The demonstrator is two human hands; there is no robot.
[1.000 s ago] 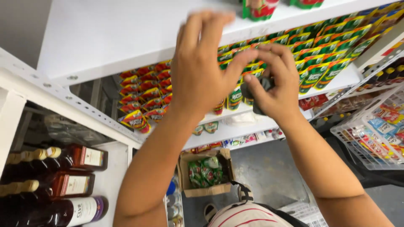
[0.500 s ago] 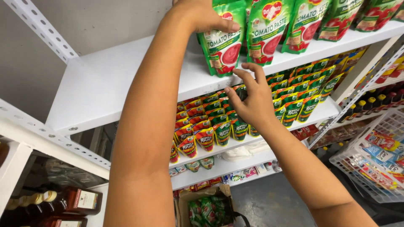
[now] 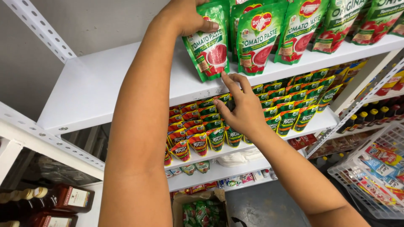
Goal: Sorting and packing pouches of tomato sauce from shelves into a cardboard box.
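Stand-up tomato paste pouch (image 3: 209,44) upright on top white shelf (image 3: 126,84), leftmost in row. Left hand (image 3: 185,17) pinched shut on its top corner; right hand (image 3: 242,107) loosely open, fingertips (image 3: 224,75) at base. Soft, floppy, likely slick; best held by top seam, bottom supported.

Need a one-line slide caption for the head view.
Left hand grips a green tomato pouch on the white shelf; right hand touches its bottom edge.
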